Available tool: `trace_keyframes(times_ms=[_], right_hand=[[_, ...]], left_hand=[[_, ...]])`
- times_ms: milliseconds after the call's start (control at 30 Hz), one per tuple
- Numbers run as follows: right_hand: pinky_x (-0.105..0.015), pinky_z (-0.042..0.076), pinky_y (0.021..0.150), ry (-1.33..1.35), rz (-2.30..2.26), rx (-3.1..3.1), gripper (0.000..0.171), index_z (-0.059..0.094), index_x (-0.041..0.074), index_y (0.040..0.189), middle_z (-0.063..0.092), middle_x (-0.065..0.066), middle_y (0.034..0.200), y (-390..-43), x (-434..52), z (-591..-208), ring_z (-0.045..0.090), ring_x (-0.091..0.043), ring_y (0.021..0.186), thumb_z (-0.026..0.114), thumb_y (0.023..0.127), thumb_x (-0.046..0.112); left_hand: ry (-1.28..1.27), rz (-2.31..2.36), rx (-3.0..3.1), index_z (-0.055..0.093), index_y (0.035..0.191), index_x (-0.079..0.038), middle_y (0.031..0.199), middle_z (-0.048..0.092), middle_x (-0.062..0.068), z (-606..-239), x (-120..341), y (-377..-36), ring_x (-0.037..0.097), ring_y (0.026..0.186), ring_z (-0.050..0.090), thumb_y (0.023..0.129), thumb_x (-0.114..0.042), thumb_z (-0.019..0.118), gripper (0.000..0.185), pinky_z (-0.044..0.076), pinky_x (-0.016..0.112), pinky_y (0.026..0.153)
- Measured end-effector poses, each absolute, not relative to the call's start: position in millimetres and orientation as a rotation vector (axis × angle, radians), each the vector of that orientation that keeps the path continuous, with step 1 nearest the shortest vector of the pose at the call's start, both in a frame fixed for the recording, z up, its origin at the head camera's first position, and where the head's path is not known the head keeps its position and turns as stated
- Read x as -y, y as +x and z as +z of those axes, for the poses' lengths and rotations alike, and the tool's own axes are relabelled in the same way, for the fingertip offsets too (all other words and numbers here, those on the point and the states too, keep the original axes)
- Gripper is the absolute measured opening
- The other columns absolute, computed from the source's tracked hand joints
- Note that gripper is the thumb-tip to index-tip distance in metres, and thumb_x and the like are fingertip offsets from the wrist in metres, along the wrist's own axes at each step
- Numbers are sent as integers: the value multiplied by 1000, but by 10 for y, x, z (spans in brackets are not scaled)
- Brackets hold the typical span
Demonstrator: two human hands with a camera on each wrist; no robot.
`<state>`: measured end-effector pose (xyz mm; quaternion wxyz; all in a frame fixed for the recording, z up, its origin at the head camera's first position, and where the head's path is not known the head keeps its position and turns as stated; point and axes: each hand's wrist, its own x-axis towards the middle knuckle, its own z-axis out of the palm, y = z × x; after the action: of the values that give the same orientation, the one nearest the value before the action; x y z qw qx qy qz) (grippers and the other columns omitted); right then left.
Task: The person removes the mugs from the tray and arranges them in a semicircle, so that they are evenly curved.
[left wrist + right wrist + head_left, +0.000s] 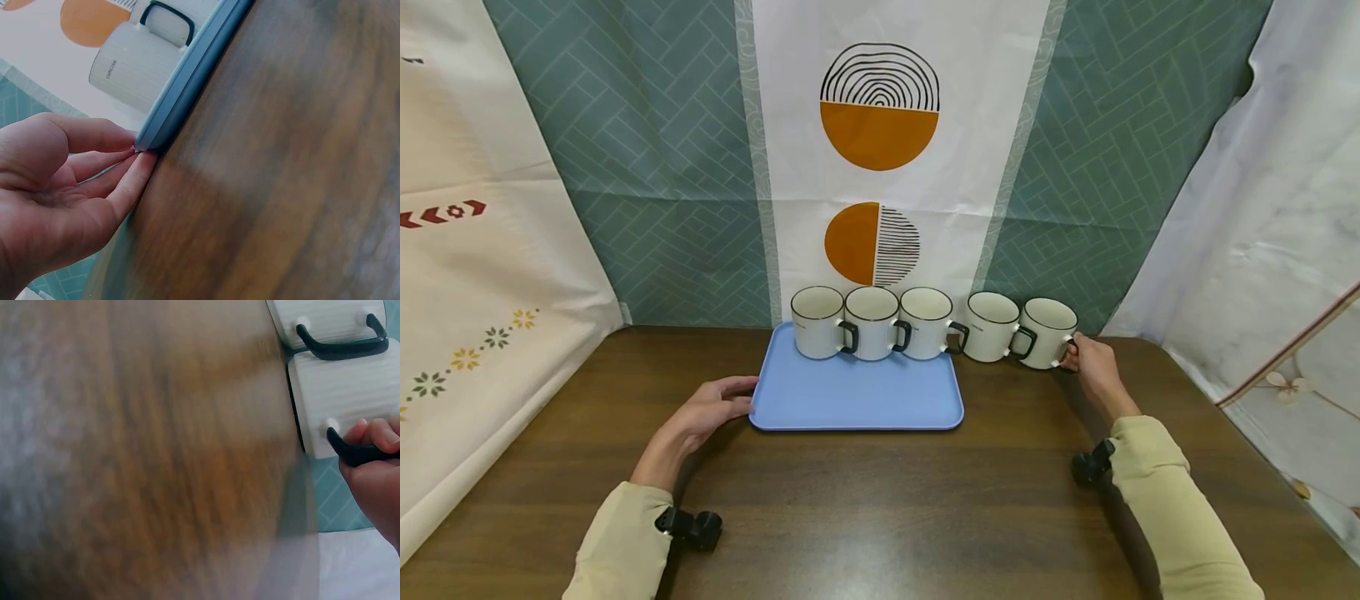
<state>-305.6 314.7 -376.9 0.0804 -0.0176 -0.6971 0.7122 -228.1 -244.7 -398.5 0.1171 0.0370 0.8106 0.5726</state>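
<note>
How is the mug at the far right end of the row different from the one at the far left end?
The rightmost mug stands on the bare wooden table; the leftmost mug stands on the blue tray. The right hand grips the rightmost mug's handle; no hand touches the leftmost one, though the left hand touches the tray's edge. Both are upright, white with black handles and dark rims.

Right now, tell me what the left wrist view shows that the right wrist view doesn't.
Only the left wrist view shows the left hand, its fingertips against the corner of the blue tray, with one white mug on the tray. Only the right wrist view shows the right hand gripping the black handle of the rightmost mug, with a second mug beside it. Both show the wooden table and white mugs.
</note>
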Motion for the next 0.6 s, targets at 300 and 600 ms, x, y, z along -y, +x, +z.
trace_keyframes(times_ms=[300,600], right_hand=[[-20,42,60,13,2110,2118,39,43,7,68,37,5,61,-3013,-3140,-3796,36,-5,53,30,104,11],[-18,42,60,33,2109,2146,38,44,8,69,40,5,63,-2980,-3120,-3800,38,-4,53,30,104,10]], left_hand=[[112,1673,-2370,34,143,11,145,32,32,-3978,2441,-2275,41,129,36,95,-4,55,55,27,55,108],[121,1662,-2382,34,143,11,145,33,32,-3973,2439,-2274,42,129,35,95,-4,55,54,25,55,108]])
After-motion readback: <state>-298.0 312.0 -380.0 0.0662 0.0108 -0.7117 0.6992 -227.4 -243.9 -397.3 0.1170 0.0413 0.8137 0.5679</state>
